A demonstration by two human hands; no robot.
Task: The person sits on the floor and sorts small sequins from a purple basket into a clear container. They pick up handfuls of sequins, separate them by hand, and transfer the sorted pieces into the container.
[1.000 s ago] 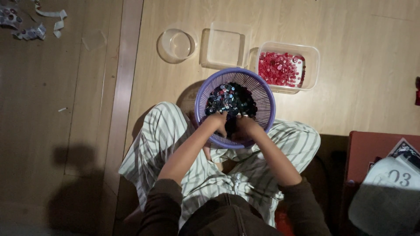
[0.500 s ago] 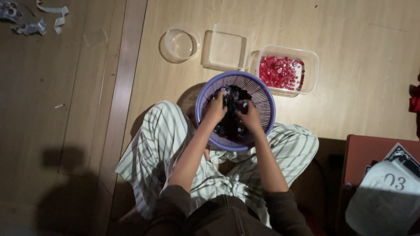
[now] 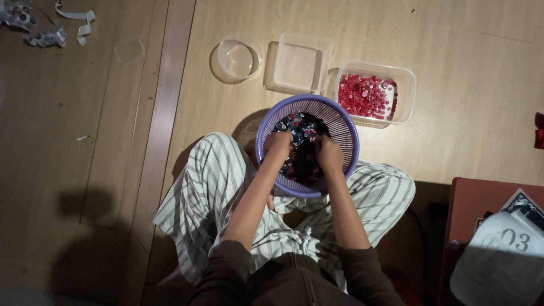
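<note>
Wood floor, person sitting cross-legged in striped trousers. Purple basket at frame centre, resting between the knees, partly on the lap. Inside: heap of small dark pieces, mixed dark, blue, bits of red; too small to say what they are, maybe buttons or caps.

Left hand dug into the heap at the basket's 8 o'clock, right hand at its 5 o'clock. Fingers buried, so whether either is closed on pieces: cannot tell.

Beyond the basket: tub of red pieces at 1 o'clock, just beside the rim; empty square tub at 12; round clear dish at 11. Scraps far at 10 o'clock.

Handling, my guess: pieces light, hard, loose, slippery in bulk; they'd spill from a grab, so scoop with cupped palms or pinch singly. Basket is light ribbed plastic, somewhat flexy; hold it by the rim.

Versus half a second ago: hands sat higher in the basket, close together near the middle; now they're lower, toward the near rim and slightly apart. Basket and tubs unmoved.
</note>
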